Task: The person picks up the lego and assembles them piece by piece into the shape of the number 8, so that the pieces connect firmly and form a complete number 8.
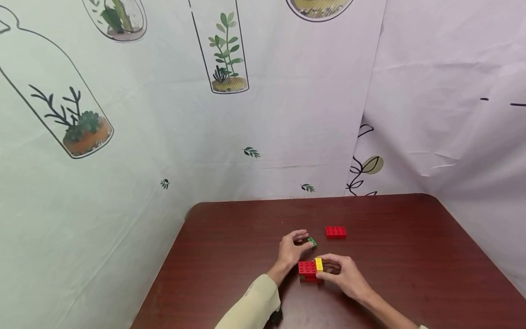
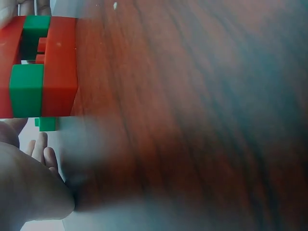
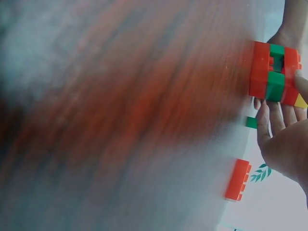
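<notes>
A block stack (image 1: 307, 268) stands on the table, with red bricks above and below. Green bricks (image 2: 27, 90) with a gap between them separate the two red layers. On the stack's right end sits a yellow brick (image 1: 319, 264), which my right hand (image 1: 347, 276) pinches between thumb and fingers. Behind the stack lies a small green brick (image 1: 312, 242). My left hand (image 1: 290, 250) reaches to it with fingers spread and the thumb at its near edge; a firm hold does not show. The right wrist view partly hides this green brick (image 3: 251, 122) behind my right fingers.
Farther back on the brown table (image 1: 230, 237) lies a separate red brick (image 1: 335, 232), studs up. A pale printed cloth (image 1: 287, 128) hangs behind the table and along its sides. A dark object (image 1: 276, 316) shows at my left sleeve (image 1: 256, 301).
</notes>
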`<state>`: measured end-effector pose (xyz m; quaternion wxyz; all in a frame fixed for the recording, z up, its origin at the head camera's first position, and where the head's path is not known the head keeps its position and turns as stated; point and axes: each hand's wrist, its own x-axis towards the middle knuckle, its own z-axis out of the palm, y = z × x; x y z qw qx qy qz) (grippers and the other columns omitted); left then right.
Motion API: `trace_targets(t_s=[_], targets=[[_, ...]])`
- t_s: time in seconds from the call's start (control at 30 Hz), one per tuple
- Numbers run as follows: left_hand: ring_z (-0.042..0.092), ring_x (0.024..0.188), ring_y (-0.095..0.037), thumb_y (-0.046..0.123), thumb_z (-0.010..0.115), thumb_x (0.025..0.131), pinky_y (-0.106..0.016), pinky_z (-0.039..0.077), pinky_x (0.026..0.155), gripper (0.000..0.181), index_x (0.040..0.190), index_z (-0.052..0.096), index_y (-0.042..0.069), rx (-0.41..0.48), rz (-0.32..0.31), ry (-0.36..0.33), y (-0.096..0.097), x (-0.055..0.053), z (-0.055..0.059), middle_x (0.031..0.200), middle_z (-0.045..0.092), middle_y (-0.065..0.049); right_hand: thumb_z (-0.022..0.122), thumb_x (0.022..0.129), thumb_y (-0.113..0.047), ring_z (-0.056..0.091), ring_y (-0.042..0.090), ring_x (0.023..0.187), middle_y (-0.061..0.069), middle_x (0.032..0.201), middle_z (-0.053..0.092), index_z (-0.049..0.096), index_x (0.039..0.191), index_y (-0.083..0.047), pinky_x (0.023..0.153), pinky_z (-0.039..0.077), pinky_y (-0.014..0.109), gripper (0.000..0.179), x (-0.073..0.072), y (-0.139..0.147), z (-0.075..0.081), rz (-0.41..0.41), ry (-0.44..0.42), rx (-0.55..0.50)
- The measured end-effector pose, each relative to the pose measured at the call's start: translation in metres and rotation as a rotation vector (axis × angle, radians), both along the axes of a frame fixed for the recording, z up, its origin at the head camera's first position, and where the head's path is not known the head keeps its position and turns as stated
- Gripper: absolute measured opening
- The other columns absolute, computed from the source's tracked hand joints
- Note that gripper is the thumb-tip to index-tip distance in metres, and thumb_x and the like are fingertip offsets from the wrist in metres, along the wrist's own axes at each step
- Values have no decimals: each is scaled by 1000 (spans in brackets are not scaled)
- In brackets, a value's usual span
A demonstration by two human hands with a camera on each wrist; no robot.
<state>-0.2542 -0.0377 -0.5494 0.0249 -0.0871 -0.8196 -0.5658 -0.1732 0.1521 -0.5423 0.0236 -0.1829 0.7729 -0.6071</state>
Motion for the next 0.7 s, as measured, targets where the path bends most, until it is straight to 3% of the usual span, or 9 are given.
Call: trace_targets(t_s=[0.43, 0.7], targets=[[72, 103, -16, 18, 92, 85, -43, 52, 98, 38, 120, 80, 10, -158, -7, 16, 2, -2, 1, 110, 80, 3, 84, 91, -7, 75, 14, 95, 16, 112, 76, 71, 122, 6, 81, 60, 27, 36, 1, 1, 2, 12, 3, -23], [70, 97, -14, 17, 94, 82, -44, 53, 95, 36, 115, 81, 14, -193, -7, 9, 2, -3, 1, 104, 78, 5, 83, 92, -6, 75, 17, 97, 18, 114, 76, 71, 123, 6, 81, 60, 28, 35, 1, 1, 2, 27, 4, -34]])
